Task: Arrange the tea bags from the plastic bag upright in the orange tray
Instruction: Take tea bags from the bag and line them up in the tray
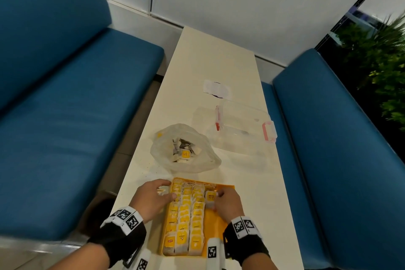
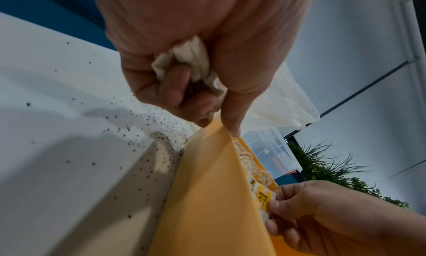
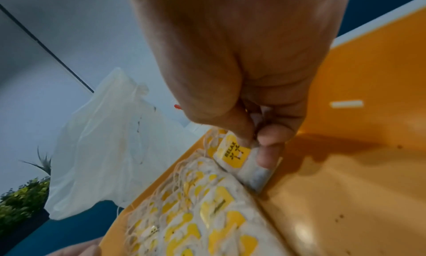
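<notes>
The orange tray lies at the near end of the white table. Three rows of upright tea bags with yellow tags fill its left part. My right hand pinches one tea bag, tagged "RELAX", and holds it upright at the far end of the tray's bare right part. My left hand sits at the tray's far left corner. Its fingers curl round a few crumpled white tea bags, and one fingertip touches the tray rim. The open plastic bag, with more tea bags inside, stands just beyond the tray.
A clear plastic box with pink latches sits to the right beyond the bag, and a white paper lies farther back. Loose tea specks dot the table left of the tray. Blue benches flank the narrow table.
</notes>
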